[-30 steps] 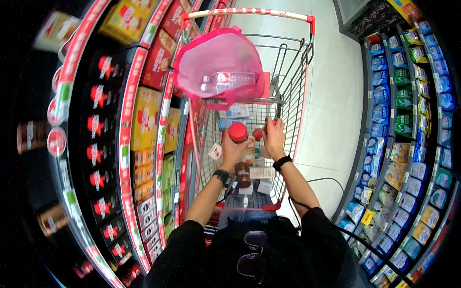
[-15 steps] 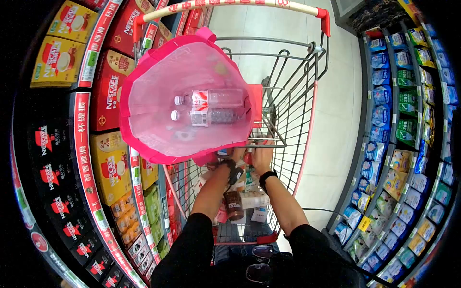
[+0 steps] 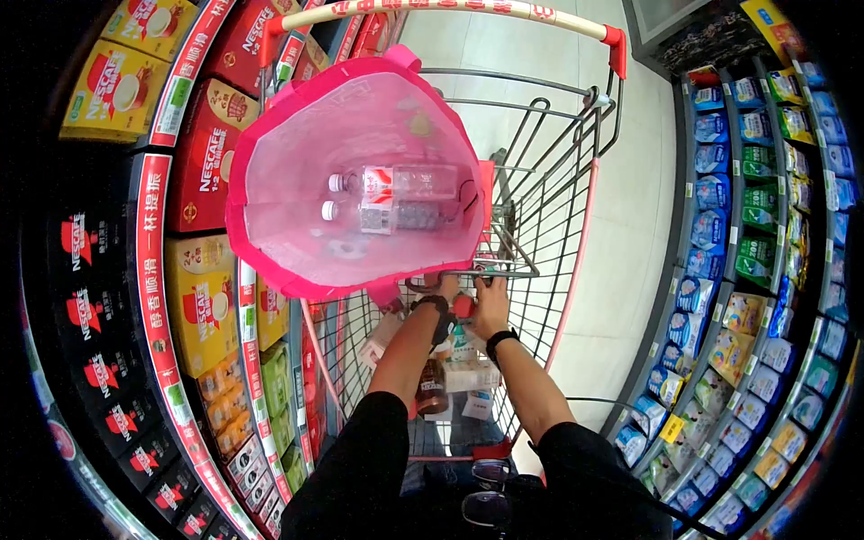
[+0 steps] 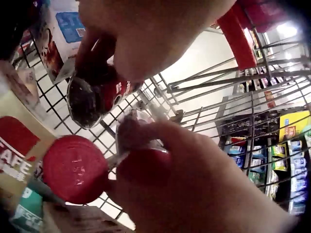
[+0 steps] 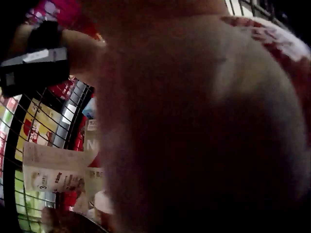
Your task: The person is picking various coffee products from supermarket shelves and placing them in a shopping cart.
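My left hand [image 3: 446,288] reaches down into the shopping cart beneath the bag's rim. In the left wrist view its fingers grip a dark jar [image 4: 87,102] with a red label. Close beside it, my right hand [image 3: 491,304] curls its fingers around a red-lidded container [image 4: 146,166], most of which the hand hides. Between and below the hands stands a jar with a red lid [image 4: 75,169], untouched. A pale Nescafé pack [image 4: 17,145] is next to that lid. The right wrist view is mostly filled by a dark, blurred surface.
A pink bag [image 3: 292,171] with two clear bottles [image 3: 409,183] hangs over the cart's far part. A brown jar [image 3: 431,389] and a white container [image 3: 471,375] lie nearer me. Coffee shelves [image 3: 202,306] flank the left, packet shelves [image 3: 756,207] the right.
The bag and cart handle appear nearer than a second ago, and the bag's rim now overlaps my left hand. That hand has let go of a large red-lidded jar and holds the dark jar.
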Action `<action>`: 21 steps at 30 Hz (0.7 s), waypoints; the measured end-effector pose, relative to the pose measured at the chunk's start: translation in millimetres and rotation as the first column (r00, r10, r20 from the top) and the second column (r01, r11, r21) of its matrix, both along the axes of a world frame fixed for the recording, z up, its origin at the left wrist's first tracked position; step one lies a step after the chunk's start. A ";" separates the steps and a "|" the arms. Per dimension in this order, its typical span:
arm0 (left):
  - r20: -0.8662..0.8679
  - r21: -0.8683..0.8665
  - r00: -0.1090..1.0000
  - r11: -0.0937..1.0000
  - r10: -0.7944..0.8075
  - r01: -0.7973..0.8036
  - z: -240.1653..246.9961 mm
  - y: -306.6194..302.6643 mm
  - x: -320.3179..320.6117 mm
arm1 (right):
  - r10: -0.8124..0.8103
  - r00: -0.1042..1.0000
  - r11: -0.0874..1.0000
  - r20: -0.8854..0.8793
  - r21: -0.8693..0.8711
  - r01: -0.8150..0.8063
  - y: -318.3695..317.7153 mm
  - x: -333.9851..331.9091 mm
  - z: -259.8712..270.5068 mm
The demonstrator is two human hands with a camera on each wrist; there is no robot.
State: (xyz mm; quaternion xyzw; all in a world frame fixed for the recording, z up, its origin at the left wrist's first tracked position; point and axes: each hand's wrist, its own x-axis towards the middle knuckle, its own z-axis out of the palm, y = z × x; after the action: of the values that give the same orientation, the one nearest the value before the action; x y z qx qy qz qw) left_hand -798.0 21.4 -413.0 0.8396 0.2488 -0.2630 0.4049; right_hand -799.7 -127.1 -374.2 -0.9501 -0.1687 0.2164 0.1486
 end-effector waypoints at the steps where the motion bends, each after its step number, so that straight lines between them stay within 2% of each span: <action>1: 0.014 0.022 1.000 1.000 -0.012 0.012 1.4 -0.7 -4.6 | 0.029 1.000 1.000 -0.008 -0.012 -0.029 -0.7 0.5 12.6; 2: 0.026 0.048 0.999 0.999 -0.027 0.026 6.0 -1.4 -10.6 | 0.055 0.998 0.998 -0.017 -0.024 -0.056 -1.2 0.1 22.8; 5: 0.128 0.163 0.986 0.983 -0.111 0.089 14.8 0.0 -40.4 | 0.094 0.992 0.992 -0.088 -0.081 -0.101 -10.0 -9.4 1.1; 6: 0.106 0.169 0.987 0.980 -0.121 0.102 23.8 3.8 -46.1 | 0.117 0.988 0.990 -0.099 -0.073 -0.124 -15.5 -13.7 -11.0; 7: 0.081 0.174 0.988 0.978 -0.130 0.115 34.1 6.5 -53.5 | 0.111 0.975 0.989 -0.190 -0.075 -0.127 -20.5 -17.8 -23.9; 8: 0.056 0.178 0.989 0.976 -0.137 0.125 45.1 8.2 -62.5 | 0.161 0.976 0.971 -0.149 -0.154 -0.184 -20.5 -20.7 -20.9; 9: 0.169 0.179 0.980 0.981 -0.107 0.076 63.3 10.3 -74.3 | 0.184 0.974 0.959 -0.129 -0.193 -0.206 -19.9 -21.7 -22.8; 10: 0.158 0.142 0.984 0.988 -0.081 0.058 81.4 12.2 -84.7 | 0.209 0.972 0.945 -0.111 -0.232 -0.229 -17.5 -24.3 -24.1; 12: 0.149 0.080 0.989 0.997 -0.018 0.006 113.2 20.9 -102.6 | 0.235 0.969 0.946 -0.079 -0.211 -0.247 -0.7 -24.4 31.2; 13: 0.207 0.125 0.968 0.985 -0.141 0.117 155.2 25.7 -117.2 | 0.259 0.965 0.953 -0.028 -0.154 -0.261 4.1 -30.3 46.5; 14: 0.118 0.150 0.964 0.964 -0.239 0.221 177.9 26.8 -131.0 | 0.292 0.956 0.954 0.032 -0.088 -0.288 10.5 -33.6 59.0; 15: 0.306 0.089 0.950 0.996 -0.056 0.030 164.0 24.6 -155.0 | 0.323 0.945 0.946 0.053 -0.058 -0.320 21.3 -39.6 81.1; 16: 0.390 0.000 0.920 0.999 0.047 -0.051 220.5 27.2 -179.8 | 0.367 0.927 0.930 0.078 -0.024 -0.366 30.4 -50.7 104.2; 17: 0.372 -0.086 0.921 0.992 0.114 -0.088 251.6 27.2 -199.8 | 0.386 0.891 0.909 0.239 0.066 -0.412 35.7 -61.7 88.4; 18: 0.450 -0.001 0.891 0.998 0.054 -0.060 266.4 28.6 -232.4 | 0.485 0.852 0.869 0.197 0.003 -0.495 50.5 -75.8 131.6; 19: 0.452 -0.113 0.885 0.991 0.112 -0.068 257.2 30.1 -265.7 | 0.507 0.845 0.849 0.171 0.075 -0.524 68.2 -94.0 175.6; 20: 0.411 -0.064 0.902 0.991 0.134 -0.118 302.4 32.9 -298.5 | 0.499 0.828 0.785 0.255 0.271 -0.557 81.8 -117.5 207.1; 21: 0.559 -0.100 0.802 0.977 0.212 -0.189 312.4 34.1 -333.3 | 0.568 0.798 0.718 0.201 0.353 -0.600 99.2 -141.0 243.1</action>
State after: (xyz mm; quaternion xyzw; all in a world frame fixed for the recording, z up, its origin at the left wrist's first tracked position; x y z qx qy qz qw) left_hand -1131.3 55.5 -100.6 0.8405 0.1995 0.0372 0.5023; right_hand -940.7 -27.9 -131.1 -0.8047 -0.5058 0.1759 0.2564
